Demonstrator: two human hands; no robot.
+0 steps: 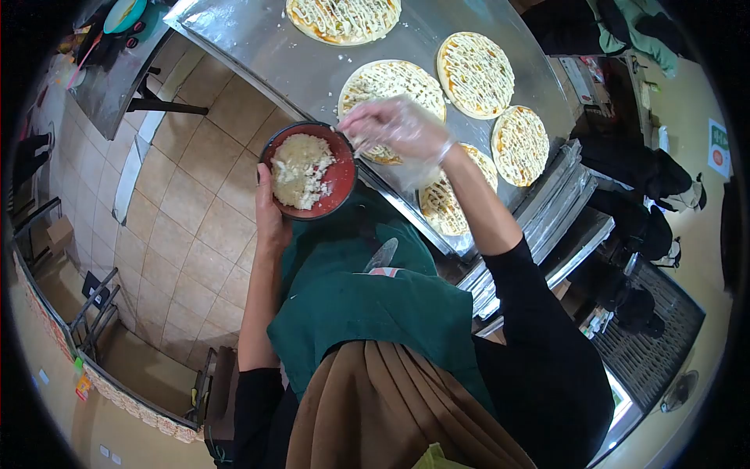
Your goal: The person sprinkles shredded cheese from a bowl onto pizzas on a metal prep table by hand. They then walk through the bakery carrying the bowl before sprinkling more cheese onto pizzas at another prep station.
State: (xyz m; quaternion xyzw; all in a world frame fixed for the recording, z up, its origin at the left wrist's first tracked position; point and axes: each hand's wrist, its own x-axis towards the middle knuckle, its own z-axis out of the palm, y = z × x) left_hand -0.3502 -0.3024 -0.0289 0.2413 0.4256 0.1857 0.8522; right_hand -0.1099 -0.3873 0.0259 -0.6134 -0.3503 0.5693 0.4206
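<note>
My left hand (271,207) holds a dark-rimmed bowl (341,176) with a red inside, its fingers mostly hidden under the bowl. White crumbly topping (301,168) lies in the bowl. My right hand (394,129), in a clear plastic glove, is above a pizza (391,82) beside the bowl's right rim. Its fingers are bent together and blurred; what they hold, if anything, cannot be made out. More pizzas with white drizzle lie around it: one at the top (344,19), two at the right (476,74) (520,146), and one (445,205) partly under my right wrist.
The pizzas lie on a metal table (250,39). Foil-covered trays (539,211) stand at its right end. Another table (109,98) with a teal bowl (125,14) is at the upper left. Several people in dark clothes (648,168) are on the right.
</note>
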